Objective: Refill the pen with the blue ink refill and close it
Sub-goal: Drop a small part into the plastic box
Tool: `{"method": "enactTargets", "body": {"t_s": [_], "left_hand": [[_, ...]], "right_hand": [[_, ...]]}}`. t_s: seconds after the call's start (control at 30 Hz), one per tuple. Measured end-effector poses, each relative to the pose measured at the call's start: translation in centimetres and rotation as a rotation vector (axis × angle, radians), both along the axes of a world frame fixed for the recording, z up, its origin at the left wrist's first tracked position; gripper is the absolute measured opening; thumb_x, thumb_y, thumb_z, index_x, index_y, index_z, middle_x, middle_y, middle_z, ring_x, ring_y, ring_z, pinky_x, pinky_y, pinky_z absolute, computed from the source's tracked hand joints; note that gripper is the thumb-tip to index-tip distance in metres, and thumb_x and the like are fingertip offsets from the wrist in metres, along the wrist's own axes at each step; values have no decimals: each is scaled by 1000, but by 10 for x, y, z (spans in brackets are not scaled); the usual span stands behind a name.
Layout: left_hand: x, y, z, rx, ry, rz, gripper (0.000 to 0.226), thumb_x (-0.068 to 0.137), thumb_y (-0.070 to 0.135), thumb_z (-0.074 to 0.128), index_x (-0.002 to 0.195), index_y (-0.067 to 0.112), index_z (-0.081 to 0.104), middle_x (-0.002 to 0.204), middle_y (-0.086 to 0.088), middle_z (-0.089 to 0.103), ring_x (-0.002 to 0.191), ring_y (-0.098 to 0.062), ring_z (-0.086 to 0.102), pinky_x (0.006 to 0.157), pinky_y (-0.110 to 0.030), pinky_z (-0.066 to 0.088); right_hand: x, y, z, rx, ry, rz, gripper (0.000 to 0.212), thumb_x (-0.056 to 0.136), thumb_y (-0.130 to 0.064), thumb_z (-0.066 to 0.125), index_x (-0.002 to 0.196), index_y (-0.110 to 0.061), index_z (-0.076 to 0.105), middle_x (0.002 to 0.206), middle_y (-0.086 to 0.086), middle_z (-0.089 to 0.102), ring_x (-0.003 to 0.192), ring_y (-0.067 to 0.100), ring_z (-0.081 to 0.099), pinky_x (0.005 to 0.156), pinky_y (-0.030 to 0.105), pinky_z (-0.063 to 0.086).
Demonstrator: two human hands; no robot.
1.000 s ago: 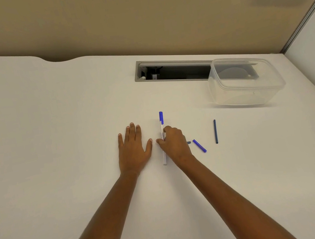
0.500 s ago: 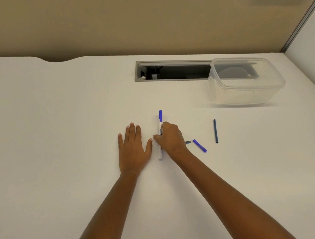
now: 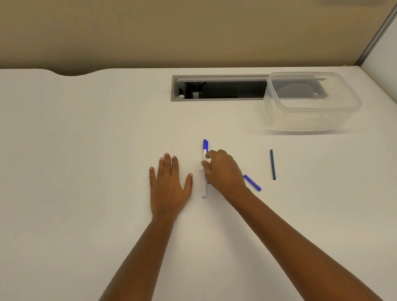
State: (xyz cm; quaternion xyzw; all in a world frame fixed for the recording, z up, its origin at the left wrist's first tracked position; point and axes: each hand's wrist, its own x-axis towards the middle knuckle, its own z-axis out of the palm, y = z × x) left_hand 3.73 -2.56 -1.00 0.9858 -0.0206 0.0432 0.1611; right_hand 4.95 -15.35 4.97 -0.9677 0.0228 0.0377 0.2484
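Where your right hand [image 3: 221,172] gripped the pen [image 3: 204,167], the item lay between both hands, long axis pointing away from you, blue end far, white barrel near. Your fingers [image 3: 214,153] there: curled, pinching the barrel from its right side. Your left hand [image 3: 169,183] lay flat on the desk [image 3: 87,142], fingers straight, holding nothing, just beside the pen. Further right the dark thin stick [image 3: 272,164], probably the refill, lay apart, untouched.

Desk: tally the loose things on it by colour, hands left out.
White with a blue end: 1, the pen
Bright blue: 1, short piece
Dark blue: 1, thin stick
Clear: 1, plastic container
Total: 4
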Motion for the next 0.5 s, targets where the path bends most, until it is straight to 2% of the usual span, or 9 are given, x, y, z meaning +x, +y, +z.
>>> {"method": "enactTargets", "body": {"t_s": [0.13, 0.3, 0.5], "left_hand": [[0, 0, 0, 0, -6, 3, 60, 95, 39, 33, 145, 9, 18, 157, -11, 12, 145, -21, 11, 118, -40, 1], [0, -1, 0, 21, -15, 5, 60, 95, 39, 33, 145, 9, 19, 157, -10, 14, 145, -21, 13, 117, -40, 2], [-1, -1, 1, 23, -11, 6, 59, 95, 38, 33, 145, 9, 19, 157, -10, 13, 145, -20, 13, 117, -39, 1]], "right_hand": [[-10, -25, -4, -134, -112, 132, 29, 94, -9, 35, 114, -4, 56, 111, 16, 61, 101, 31, 50, 81, 37, 42], [-19, -50, -14, -252, -140, 205, 29, 95, -15, 40, 120, -13, 56, 118, 7, 61, 109, 29, 46, 82, 36, 36], [-23, -56, -20, -311, -177, 273, 24, 95, -16, 41, 106, -13, 62, 108, 5, 64, 101, 26, 47, 75, 34, 27]]}}
